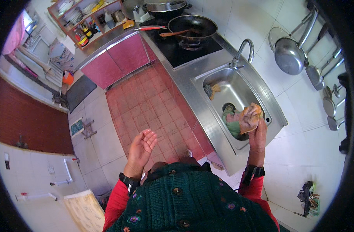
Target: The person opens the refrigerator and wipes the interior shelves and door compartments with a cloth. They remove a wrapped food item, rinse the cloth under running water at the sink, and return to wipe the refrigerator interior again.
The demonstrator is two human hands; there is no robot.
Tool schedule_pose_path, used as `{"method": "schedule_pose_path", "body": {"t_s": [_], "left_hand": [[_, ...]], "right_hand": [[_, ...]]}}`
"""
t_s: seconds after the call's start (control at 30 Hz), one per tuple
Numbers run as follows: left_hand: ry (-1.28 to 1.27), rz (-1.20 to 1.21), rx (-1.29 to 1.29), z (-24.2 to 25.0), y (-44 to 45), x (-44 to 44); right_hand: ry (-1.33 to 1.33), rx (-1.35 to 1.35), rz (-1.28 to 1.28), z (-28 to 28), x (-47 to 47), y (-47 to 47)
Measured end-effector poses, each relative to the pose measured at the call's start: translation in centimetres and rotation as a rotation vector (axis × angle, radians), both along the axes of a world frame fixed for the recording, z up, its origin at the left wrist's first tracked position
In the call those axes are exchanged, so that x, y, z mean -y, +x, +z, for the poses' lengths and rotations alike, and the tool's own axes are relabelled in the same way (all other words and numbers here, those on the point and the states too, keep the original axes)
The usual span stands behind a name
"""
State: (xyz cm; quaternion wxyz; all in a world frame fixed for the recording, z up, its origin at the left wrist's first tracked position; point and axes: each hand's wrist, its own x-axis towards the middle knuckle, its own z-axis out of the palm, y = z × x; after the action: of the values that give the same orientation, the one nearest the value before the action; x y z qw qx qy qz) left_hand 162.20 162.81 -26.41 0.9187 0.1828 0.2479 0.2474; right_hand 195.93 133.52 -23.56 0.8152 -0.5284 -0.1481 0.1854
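Note:
My right hand (258, 132) grips a crumpled orange-brown cloth (250, 117) over the near right side of the steel sink (233, 78). Below it, a green cloth (232, 129) lies bunched in the basin beside the drain (229, 107), partly hidden by the held cloth. A dark scouring pad (207, 90) and a yellowish cloth (215, 90) rest against the basin's left wall. Out over the red tiled floor, my left hand (142, 148) is raised with its palm up and fingers slightly curled, holding nothing.
A curved faucet (246, 46) rises behind the sink. Beyond it a black wok (193, 27) stands on the cooktop (180, 55), a wooden spatula (177, 33) lying across its rim. Pans such as a steel saucepan (289, 55) hang on the right wall. A shelf (87, 21) holds bottles and dishes.

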Motion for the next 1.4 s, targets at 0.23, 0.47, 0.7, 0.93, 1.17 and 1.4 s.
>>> {"method": "schedule_pose_path", "body": {"t_s": [0.23, 0.47, 0.7, 0.93, 1.17, 1.4], "left_hand": [[-0.001, -0.241, -0.132, -0.1, 8.0, -8.5], [0.304, -0.585, -0.055, 1.3, 18.4, -17.5], [0.810, -0.916, -0.062, 3.0, 29.9, -17.7], [1.125, -0.961, -0.059, 0.0, 42.3, -13.8], [1.530, -0.896, -0.167, -4.7, 52.4, -10.1], [1.831, -0.770, -0.082, -7.3, 59.0, -6.8]], "right_hand": [[-0.781, 0.911, -0.340, -0.7, -3.7, 2.1], [-0.093, -0.142, -0.609, -1.6, -6.2, -1.1], [0.017, -0.256, -0.687, -1.3, -7.3, -3.4], [0.060, -0.387, -0.726, -3.5, -8.2, -0.4], [0.213, -0.396, -0.585, -8.2, -7.4, 3.0], [0.075, -0.537, -0.603, -9.6, -8.1, 3.6]]}}
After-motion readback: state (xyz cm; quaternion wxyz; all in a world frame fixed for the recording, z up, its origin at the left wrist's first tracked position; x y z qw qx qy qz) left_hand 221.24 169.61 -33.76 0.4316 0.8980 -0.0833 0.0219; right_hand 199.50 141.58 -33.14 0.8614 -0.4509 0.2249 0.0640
